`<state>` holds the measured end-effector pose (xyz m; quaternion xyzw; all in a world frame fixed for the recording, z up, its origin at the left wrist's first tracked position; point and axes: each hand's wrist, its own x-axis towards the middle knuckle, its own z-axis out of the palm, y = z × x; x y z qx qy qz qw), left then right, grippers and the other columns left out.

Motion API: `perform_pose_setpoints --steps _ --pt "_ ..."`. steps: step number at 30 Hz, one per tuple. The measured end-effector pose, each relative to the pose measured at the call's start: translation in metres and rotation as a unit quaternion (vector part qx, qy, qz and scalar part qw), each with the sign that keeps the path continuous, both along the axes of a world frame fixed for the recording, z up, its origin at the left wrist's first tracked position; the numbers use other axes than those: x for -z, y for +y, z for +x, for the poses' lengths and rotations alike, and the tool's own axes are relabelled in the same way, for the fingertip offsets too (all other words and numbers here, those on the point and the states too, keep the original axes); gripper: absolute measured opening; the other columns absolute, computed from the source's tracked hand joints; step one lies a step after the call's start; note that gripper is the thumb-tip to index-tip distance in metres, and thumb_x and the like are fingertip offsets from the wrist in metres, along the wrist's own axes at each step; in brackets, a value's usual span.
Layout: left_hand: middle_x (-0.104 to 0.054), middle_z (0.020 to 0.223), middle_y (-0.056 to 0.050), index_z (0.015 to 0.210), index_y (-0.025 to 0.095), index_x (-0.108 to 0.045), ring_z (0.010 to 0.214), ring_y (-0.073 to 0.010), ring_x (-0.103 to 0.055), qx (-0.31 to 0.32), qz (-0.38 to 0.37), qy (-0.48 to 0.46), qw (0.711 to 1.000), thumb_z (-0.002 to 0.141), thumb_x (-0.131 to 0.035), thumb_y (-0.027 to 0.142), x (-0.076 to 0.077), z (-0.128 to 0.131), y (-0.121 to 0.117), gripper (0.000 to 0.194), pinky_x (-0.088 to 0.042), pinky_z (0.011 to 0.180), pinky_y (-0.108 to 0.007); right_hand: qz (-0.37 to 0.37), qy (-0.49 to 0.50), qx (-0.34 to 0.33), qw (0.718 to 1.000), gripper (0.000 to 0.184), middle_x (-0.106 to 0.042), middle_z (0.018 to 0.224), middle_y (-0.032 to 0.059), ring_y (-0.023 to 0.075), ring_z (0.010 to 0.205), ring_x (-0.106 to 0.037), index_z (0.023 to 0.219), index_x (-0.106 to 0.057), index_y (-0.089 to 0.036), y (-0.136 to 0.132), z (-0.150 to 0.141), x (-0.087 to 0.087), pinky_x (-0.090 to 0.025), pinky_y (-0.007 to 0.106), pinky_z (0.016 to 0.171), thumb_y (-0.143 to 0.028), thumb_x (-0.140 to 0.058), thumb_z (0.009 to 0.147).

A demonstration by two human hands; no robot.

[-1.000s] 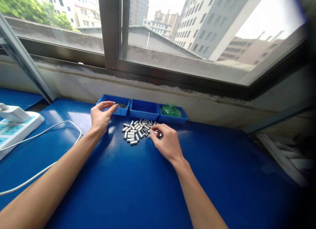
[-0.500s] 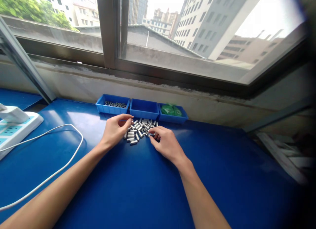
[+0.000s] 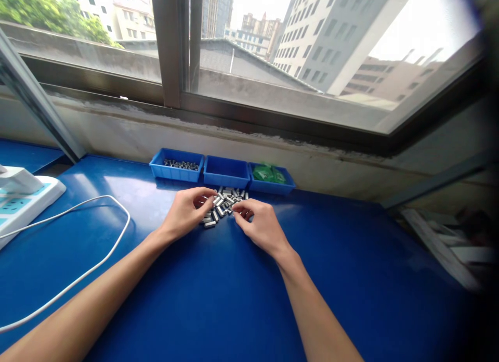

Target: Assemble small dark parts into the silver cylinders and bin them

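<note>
A loose pile of short, shiny metal spacers [image 3: 227, 196] lies on the blue table, partly covered by my hands. At its left edge is my left hand [image 3: 187, 210], thumb and forefinger curled close together; whatever sits between the tips is hidden. My right hand [image 3: 260, 222] rests against the pile's right side in a pinch, and what its fingertips hold is too small to make out. Behind the left hand stands a blue bin [image 3: 177, 173] with many small metal parts inside.
Another blue bin [image 3: 226, 180], bare inside, stands beside the first. Right of it, a third bin [image 3: 272, 186] holds green plastic packets [image 3: 268, 172]. On the left are a white power strip [image 3: 37, 208] and a loose white cable [image 3: 127, 221]. A window runs behind the table.
My left hand has moved from above the left bin, where a small metal piece showed at its fingertips, right and down to the pile. My right hand stayed at the pile, shifting slightly.
</note>
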<state>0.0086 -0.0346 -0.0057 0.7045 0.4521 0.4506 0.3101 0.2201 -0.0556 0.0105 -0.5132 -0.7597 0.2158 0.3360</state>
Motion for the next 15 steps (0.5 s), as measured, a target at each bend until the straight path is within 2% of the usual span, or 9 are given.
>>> perform_pose_setpoints --steps 2,4,6,9,12,15 --pt "-0.077 0.089 -0.005 0.101 0.019 -0.074 0.075 -0.0194 -0.073 0.000 0.007 0.000 1.000 0.088 -0.060 0.032 -0.001 0.000 0.000 0.023 -0.057 0.068 -0.028 -0.035 0.070 0.017 0.997 0.011 -0.073 0.083 0.0045 0.0190 0.071 -0.065 0.086 -0.076 -0.022 0.000 -0.002 -0.001 -0.050 0.033 0.070 -0.023 -0.067 0.081" --pt "-0.077 0.090 -0.005 0.100 0.019 -0.074 0.076 -0.0191 -0.073 0.003 0.007 -0.003 1.000 0.088 -0.060 0.032 -0.002 0.001 -0.001 0.023 -0.057 0.068 -0.027 -0.096 0.176 0.032 0.979 0.011 -0.075 0.083 0.0050 0.0194 0.073 -0.066 0.085 -0.077 -0.021 0.000 -0.006 -0.002 -0.051 0.033 0.071 -0.028 -0.071 0.078" --pt "-0.077 0.090 -0.004 0.100 0.019 -0.074 0.076 -0.0186 -0.073 0.009 0.006 -0.009 1.000 0.088 -0.061 0.032 -0.003 0.002 -0.002 0.022 -0.057 0.068 -0.027 -0.166 0.302 0.037 0.938 0.016 -0.075 0.082 0.0054 0.0182 0.074 -0.066 0.085 -0.078 -0.019 0.000 -0.010 -0.003 -0.051 0.032 0.071 -0.031 -0.076 0.074" --pt "-0.077 0.093 -0.005 0.102 0.018 -0.074 0.079 -0.0183 -0.073 0.027 0.001 -0.023 0.999 0.089 -0.061 0.032 -0.007 0.005 -0.005 0.023 -0.057 0.070 -0.026 -0.244 0.446 0.043 0.860 0.021 -0.074 0.083 0.0046 0.0142 0.073 -0.064 0.086 -0.078 -0.018 0.001 -0.014 -0.005 -0.051 0.027 0.070 -0.031 -0.081 0.069" --pt "-0.077 0.097 -0.006 0.105 0.018 -0.073 0.083 -0.0187 -0.072 0.046 0.005 -0.030 0.999 0.089 -0.062 0.032 -0.010 0.008 -0.008 0.024 -0.057 0.074 -0.027 -0.285 0.506 0.052 0.812 0.021 -0.074 0.085 0.0030 0.0119 0.073 -0.064 0.084 -0.078 -0.019 0.001 -0.016 -0.006 -0.051 0.024 0.070 -0.027 -0.084 0.066" --pt "-0.076 0.098 -0.006 0.105 0.019 -0.073 0.084 -0.0185 -0.072 0.058 0.013 -0.025 0.998 0.089 -0.061 0.031 -0.012 0.009 -0.010 0.023 -0.056 0.074 -0.026 -0.302 0.523 0.049 0.795 0.020 -0.074 0.084 0.0019 0.0108 0.072 -0.064 0.084 -0.078 -0.019 0.001 -0.016 -0.006 -0.051 0.023 0.070 -0.024 -0.084 0.066"
